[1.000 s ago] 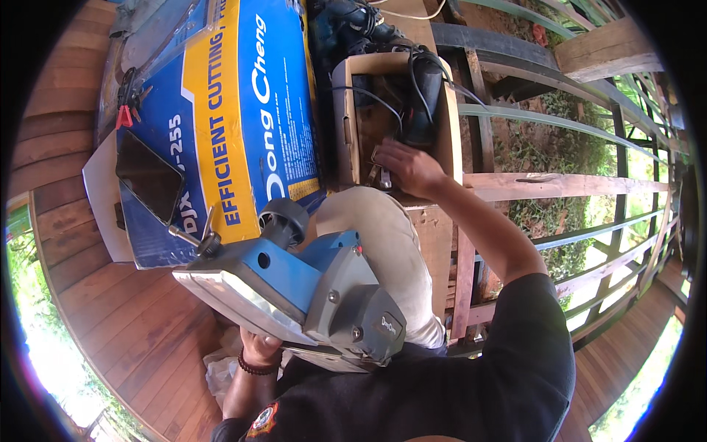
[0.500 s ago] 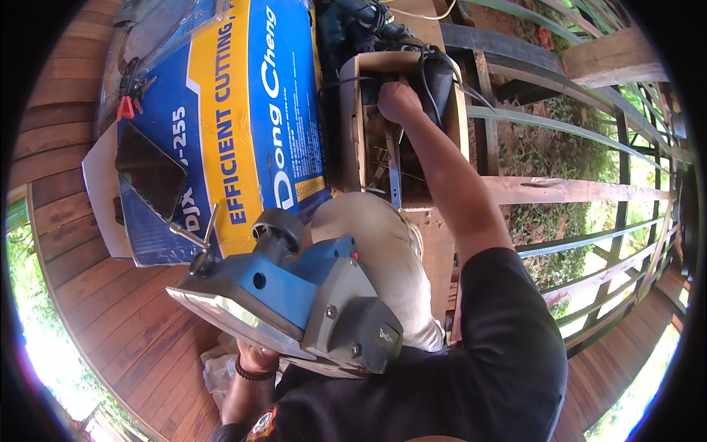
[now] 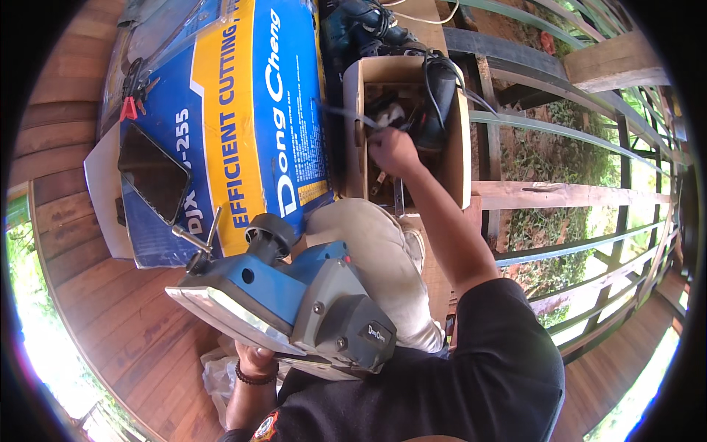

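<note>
My left hand (image 3: 255,358), a dark bead bracelet at its wrist, is closed under an electric planer (image 3: 313,302) with a blue and grey body and a black round knob. The planer rests tilted by my lap, its flat metal sole facing left and down. My right hand (image 3: 393,152) is over an open cardboard box (image 3: 462,171), fingers curled and partly hidden. A blurred thin grey strip runs left from it; whether I hold this cannot be made out. Inside the box are a black cylindrical tool (image 3: 437,96), cords and small metal parts.
A large blue and yellow carton (image 3: 258,110) stands left of the box, carrying a dark phone-like slab (image 3: 153,173) and keys with a red tag (image 3: 130,107). Dark tools (image 3: 364,26) lie behind the box. Wooden beams (image 3: 567,193) and rails run along the right.
My right hand has drawn back toward me from deeper in the box and lifted. The thin grey strip now shows blurred beside it. My left hand still supports the planer, which has shifted slightly.
</note>
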A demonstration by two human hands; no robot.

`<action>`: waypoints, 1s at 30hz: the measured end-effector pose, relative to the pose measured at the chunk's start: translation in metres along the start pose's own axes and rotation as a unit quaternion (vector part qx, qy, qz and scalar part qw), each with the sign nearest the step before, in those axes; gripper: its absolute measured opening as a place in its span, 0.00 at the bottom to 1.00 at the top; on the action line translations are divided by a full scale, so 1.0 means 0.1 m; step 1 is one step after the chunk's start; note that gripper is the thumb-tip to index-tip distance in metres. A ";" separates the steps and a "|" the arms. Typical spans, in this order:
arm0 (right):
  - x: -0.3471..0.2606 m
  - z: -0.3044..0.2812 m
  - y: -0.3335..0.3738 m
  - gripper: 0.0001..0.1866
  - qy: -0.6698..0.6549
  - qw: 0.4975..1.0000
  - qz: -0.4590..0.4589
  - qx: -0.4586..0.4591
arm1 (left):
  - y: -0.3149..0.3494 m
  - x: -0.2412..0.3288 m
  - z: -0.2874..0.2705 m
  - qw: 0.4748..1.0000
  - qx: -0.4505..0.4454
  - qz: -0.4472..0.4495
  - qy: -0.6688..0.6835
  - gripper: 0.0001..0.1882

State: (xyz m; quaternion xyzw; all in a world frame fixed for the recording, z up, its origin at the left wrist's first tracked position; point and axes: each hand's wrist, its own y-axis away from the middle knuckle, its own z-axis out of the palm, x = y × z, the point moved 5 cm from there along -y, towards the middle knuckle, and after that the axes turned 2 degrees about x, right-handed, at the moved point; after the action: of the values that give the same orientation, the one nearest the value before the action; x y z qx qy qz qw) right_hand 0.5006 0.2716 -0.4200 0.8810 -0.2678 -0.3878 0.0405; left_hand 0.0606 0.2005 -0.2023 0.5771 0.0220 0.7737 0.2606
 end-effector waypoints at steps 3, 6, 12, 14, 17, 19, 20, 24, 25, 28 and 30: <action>-0.12 0.02 0.31 0.14 -0.005 0.995 -0.091 0.041 | -0.05 0.07 0.09 1.000 -0.009 -0.003 -0.026 0.39; -0.16 -0.20 0.35 0.13 -0.041 0.993 -0.109 0.028 | -0.03 0.06 -0.01 0.998 0.001 0.010 -0.057 0.39; -0.10 -0.99 -0.46 0.14 -0.114 0.991 -0.051 -0.041 | 0.05 0.07 -0.43 0.989 0.011 -0.039 -0.142 0.44; -0.29 -1.20 -0.51 0.14 -0.064 0.990 -0.104 -0.072 | 0.03 0.09 -0.22 0.992 0.043 -0.044 -0.111 0.46; -0.33 -1.42 -0.45 0.14 0.063 0.988 -0.143 0.003 | -0.02 0.08 -0.15 0.994 0.049 -0.045 -0.085 0.48; -0.23 -1.50 -0.37 0.12 0.091 0.982 -0.160 0.049 | -0.07 0.09 -0.08 0.996 0.029 -0.057 -0.069 0.48; -0.19 -1.46 -0.24 0.12 0.087 0.983 -0.157 0.042 | -0.05 0.07 -0.07 0.996 0.027 -0.059 -0.064 0.48; 0.19 -0.92 0.42 0.13 0.216 0.967 -0.068 -0.119 | -0.04 0.04 -0.14 0.996 0.013 -0.039 -0.076 0.47; 0.27 -0.77 0.62 0.14 0.226 0.961 -0.019 -0.160 | -0.02 0.03 -0.17 0.996 0.011 -0.027 -0.080 0.47; 0.70 -0.30 0.84 0.15 0.284 0.949 -0.005 -0.138 | -0.03 0.04 -0.24 0.993 0.013 -0.013 -0.119 0.47; 0.87 -0.16 0.89 0.15 0.266 0.938 0.091 -0.204 | -0.04 0.06 -0.19 0.992 0.015 -0.015 -0.124 0.46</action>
State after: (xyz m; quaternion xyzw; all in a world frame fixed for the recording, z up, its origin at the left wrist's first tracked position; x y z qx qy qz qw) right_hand 0.5213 0.1501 -0.4411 0.8965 -0.2416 -0.1807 0.3243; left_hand 0.0435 0.2114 -0.2051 0.6721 0.0101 0.6918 0.2640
